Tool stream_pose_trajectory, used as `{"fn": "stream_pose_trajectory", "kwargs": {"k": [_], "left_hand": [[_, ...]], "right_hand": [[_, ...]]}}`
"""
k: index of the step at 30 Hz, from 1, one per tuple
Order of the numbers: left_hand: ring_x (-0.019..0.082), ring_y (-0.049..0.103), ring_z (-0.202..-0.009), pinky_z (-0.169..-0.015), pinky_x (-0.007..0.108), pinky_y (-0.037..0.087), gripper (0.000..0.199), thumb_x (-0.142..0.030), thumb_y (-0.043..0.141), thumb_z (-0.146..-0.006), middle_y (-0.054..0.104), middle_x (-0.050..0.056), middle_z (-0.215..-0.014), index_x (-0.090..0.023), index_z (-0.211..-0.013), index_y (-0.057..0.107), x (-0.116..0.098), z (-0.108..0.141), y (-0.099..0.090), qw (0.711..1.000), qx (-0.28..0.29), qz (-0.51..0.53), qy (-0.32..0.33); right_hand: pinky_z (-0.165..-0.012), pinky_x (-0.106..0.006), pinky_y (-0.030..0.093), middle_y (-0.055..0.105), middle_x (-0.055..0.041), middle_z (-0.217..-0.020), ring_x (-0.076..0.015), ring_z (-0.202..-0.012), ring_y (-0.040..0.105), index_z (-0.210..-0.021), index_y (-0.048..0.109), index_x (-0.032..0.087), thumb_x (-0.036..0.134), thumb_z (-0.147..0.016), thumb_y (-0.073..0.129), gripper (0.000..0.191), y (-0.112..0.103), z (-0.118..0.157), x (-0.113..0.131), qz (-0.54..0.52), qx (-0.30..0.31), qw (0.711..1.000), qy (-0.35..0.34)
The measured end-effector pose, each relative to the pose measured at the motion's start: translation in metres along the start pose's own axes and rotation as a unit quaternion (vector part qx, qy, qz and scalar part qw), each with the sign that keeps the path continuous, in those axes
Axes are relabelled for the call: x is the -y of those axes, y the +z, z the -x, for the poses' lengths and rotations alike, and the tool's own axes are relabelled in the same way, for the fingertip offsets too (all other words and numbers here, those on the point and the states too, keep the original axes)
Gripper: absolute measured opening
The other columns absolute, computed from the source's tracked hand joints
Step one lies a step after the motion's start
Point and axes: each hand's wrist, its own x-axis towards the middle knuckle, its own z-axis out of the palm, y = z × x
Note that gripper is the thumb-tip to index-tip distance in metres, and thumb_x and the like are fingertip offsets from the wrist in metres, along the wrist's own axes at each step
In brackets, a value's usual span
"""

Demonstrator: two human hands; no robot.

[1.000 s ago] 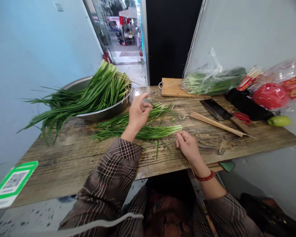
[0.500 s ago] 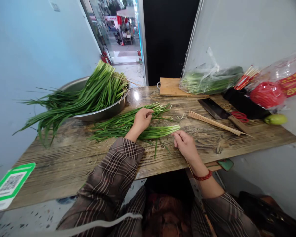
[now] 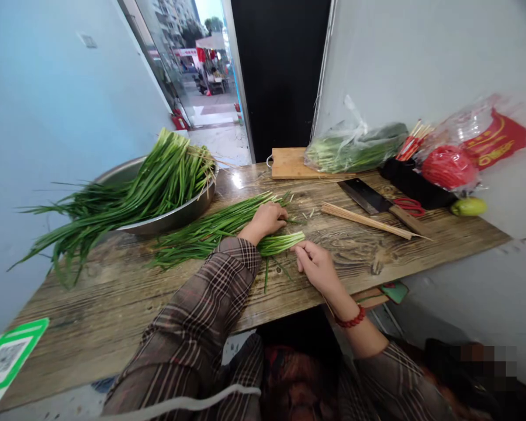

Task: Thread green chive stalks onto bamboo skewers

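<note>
Long garlic chives [image 3: 210, 225] lie loose on the wooden table, pale stem ends to the right. My left hand [image 3: 269, 219] is over them, its fingers curled onto the stems at the pile's right end; the fingertips are partly hidden. Nearer me, a small bunch of chives [image 3: 284, 242] has its cut ends by my right hand [image 3: 318, 266]. My right hand's thumb and forefinger are pinched together at those ends. A thin bamboo skewer [image 3: 329, 305] runs from it down under the wrist, mostly hidden by the hand.
A metal basin [image 3: 170, 221] heaped with skewered chives stands left. Bamboo skewers [image 3: 363, 219], a cleaver [image 3: 363, 196], a cutting board [image 3: 289, 164] and bagged greens [image 3: 355, 149] lie right and behind. A QR-code card [image 3: 15, 359] is at the near left.
My left hand has moved over to the right end of the loose chives, its fingers lower among the stems. My right hand stays by the small bunch's ends. The view has shifted slightly.
</note>
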Motion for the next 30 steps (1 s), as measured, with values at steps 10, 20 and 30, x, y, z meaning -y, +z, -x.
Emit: {"fn": "stream_pose_trajectory", "kwargs": {"k": [10, 20, 30], "left_hand": [[0.01, 0.053, -0.06, -0.06, 0.023, 0.044, 0.018, -0.019, 0.058, -0.072, 0.063, 0.0, -0.071, -0.014, -0.088, 0.065, -0.007, 0.023, -0.028, 0.95, -0.056, 0.294, -0.087], [0.004, 0.045, -0.051, -0.046, 0.017, 0.032, 0.021, -0.02, 0.067, -0.071, 0.058, -0.002, -0.067, -0.015, -0.09, 0.061, -0.031, 0.069, -0.058, 0.841, -0.034, 0.509, -0.179], [0.008, 0.059, -0.061, -0.056, 0.018, 0.044, 0.012, -0.024, 0.057, -0.085, 0.063, 0.002, -0.073, -0.012, -0.085, 0.057, -0.031, 0.072, -0.064, 0.673, -0.123, 0.702, -0.2]], "right_hand": [[-0.055, -0.023, 0.038, 0.051, 0.0051, -0.049, -0.0111, -0.047, 0.048, -0.08, 0.062, 0.02, 0.032, -0.091, 0.045, 0.024, 0.0, -0.001, 0.0, -0.012, -0.008, 1.0, -0.001], [-0.053, -0.023, 0.036, 0.052, 0.005, -0.051, -0.011, -0.047, 0.048, -0.089, 0.064, 0.018, 0.032, -0.091, 0.045, 0.024, 0.0, 0.001, -0.001, -0.025, -0.001, 1.0, 0.003], [-0.055, -0.023, 0.037, 0.053, 0.0046, -0.051, -0.011, -0.048, 0.049, -0.084, 0.063, 0.018, 0.034, -0.091, 0.046, 0.024, -0.002, 0.001, -0.007, -0.012, -0.002, 1.0, -0.009]]}}
